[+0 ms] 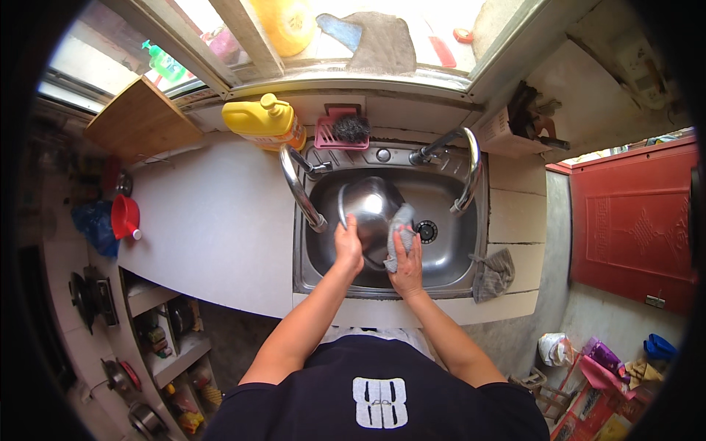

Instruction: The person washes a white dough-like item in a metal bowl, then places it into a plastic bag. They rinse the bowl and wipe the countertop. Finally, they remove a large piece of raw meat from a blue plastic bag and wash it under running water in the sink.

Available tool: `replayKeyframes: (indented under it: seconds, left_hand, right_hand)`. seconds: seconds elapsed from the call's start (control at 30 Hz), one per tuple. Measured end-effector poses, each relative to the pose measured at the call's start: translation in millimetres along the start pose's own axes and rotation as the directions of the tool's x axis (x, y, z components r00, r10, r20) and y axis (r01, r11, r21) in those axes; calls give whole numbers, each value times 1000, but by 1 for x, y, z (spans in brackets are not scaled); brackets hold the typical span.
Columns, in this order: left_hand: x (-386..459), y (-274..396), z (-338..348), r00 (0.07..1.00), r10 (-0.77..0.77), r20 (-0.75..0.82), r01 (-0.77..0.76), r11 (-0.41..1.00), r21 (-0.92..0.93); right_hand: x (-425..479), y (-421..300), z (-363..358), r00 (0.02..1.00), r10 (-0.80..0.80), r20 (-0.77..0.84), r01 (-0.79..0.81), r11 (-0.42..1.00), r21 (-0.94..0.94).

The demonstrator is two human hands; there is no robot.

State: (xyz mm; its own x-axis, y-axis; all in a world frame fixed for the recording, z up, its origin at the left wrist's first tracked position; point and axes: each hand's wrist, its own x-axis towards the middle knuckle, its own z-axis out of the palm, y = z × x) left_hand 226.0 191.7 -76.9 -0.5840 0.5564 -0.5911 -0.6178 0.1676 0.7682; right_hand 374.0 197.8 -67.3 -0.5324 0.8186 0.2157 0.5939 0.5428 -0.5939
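A shiny stainless steel bowl (370, 212) is tipped on its side in the metal sink (449, 264), its outer surface showing. My left hand (348, 245) grips its rim at the left. With my right hand (406, 264) I hold a grey cloth (398, 242) pressed against the right side of the bowl. The cloth has a small pink patch. Just right of the cloth lies the drain strainer (426, 231). The fingers of my left hand are partly hidden by the bowl.
Curved faucets stand left (298, 190) and right (472, 171) over the sink. Behind are a yellow jug (259, 121) and a pink rack (325, 135) with a dark scouring pad (351, 129). A grey rag (493, 275) hangs over the sink's right edge. A red dipper (124, 216) sits far left.
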Motion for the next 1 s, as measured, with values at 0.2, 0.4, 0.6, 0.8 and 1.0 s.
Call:
replayKeyframes:
  seconds: [0.2, 0.4, 0.6, 0.8, 1.0]
  left_hand:
    - [-32, 15, 9, 886, 239, 397, -451, 638, 624]
    - [-33, 15, 15, 860, 74, 505, -379, 756, 534]
    - [-26, 20, 36, 871, 102, 480, -371, 777, 509]
    - [-10, 8, 60, 890, 199, 409, -420, 704, 572]
    - [4, -30, 69, 880, 176, 440, -427, 698, 575]
  right_hand:
    - [83, 8, -17, 997, -54, 53, 45, 987, 151]
    - [133, 117, -11, 934, 328, -141, -329, 944, 12]
    - [181, 126, -42, 974, 157, -165, -154, 988, 31]
    - [133, 118, -40, 991, 71, -115, -67, 997, 45]
    - [69, 1, -59, 994, 106, -6, -99, 947, 307]
